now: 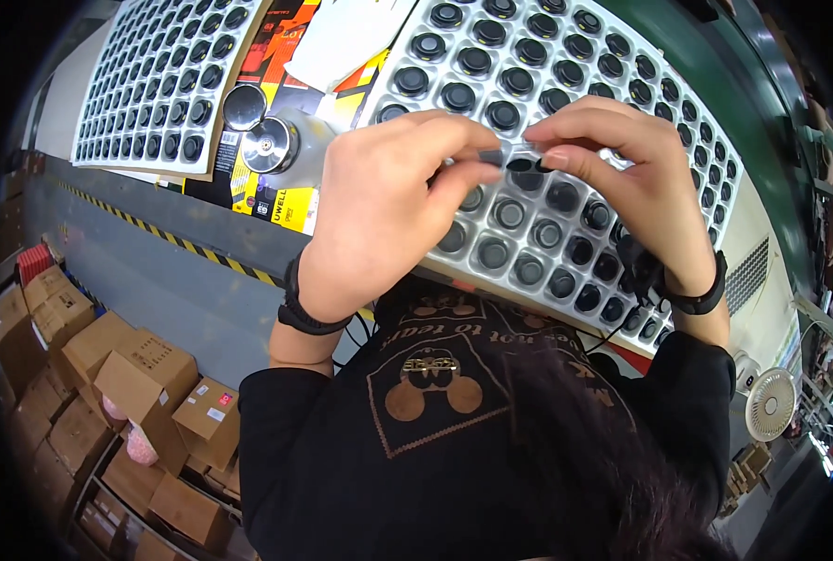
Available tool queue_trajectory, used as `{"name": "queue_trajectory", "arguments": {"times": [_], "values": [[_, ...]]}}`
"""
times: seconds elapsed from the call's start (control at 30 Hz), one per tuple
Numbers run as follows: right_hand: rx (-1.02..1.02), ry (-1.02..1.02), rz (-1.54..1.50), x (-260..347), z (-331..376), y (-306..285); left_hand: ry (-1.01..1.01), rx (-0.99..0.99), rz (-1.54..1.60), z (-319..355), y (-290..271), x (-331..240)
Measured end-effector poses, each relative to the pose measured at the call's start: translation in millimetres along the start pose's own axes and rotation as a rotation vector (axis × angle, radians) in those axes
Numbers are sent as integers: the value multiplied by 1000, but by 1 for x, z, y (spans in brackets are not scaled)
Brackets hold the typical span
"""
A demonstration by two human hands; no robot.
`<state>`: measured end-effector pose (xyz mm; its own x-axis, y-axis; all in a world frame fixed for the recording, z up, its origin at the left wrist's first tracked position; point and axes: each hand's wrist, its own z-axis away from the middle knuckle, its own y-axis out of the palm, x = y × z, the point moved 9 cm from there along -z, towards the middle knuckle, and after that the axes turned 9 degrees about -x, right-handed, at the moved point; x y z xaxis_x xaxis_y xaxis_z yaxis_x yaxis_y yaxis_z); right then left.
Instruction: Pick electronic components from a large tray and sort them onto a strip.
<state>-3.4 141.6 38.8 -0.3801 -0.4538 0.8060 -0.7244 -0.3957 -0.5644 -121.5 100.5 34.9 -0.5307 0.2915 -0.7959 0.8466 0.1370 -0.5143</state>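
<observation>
My left hand [379, 192] is closed in a pinch over the near part of a plastic tray [480, 273]. Between its thumb and forefinger is a small, translucent grey piece [502, 157]. My right hand [627, 159] pinches close beside it, thumb and forefinger pressed near a small dark part [527, 165]; what exactly these fingers grip is too small to tell. Rows of round pockets fill the tray. Black round parts [502, 115] sit in the far rows, while the near pockets look paler, their contents blurred under glossy plastic.
A second tray [213, 154] of black round parts lies at the far left. Beside it are a bottle with a metal top [272, 145], a round metal lid [245, 107] and a white cloth [346, 42]. Cardboard boxes [145, 360] stand at lower left, a small fan [771, 404] at right.
</observation>
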Motion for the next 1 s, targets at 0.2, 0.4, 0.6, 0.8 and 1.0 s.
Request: {"name": "queue_trajectory", "arguments": {"times": [0.2,0.4,0.6,0.8,1.0], "values": [[-121,-220,141,21,-1,-8,-133,-57,27,-13,14,6],[-94,-60,102,4,-6,-12,-26,-13,-58,-20,19,-3],[-76,179,-153,-24,-14,-14,206,-46,-251,-24,25,-15],[39,307,-211,-44,-22,-11,155,-118,-180,-29,28,-3],[-16,256,-68,-53,-30,-12,-35,-46,-34,-38,37,25]]}}
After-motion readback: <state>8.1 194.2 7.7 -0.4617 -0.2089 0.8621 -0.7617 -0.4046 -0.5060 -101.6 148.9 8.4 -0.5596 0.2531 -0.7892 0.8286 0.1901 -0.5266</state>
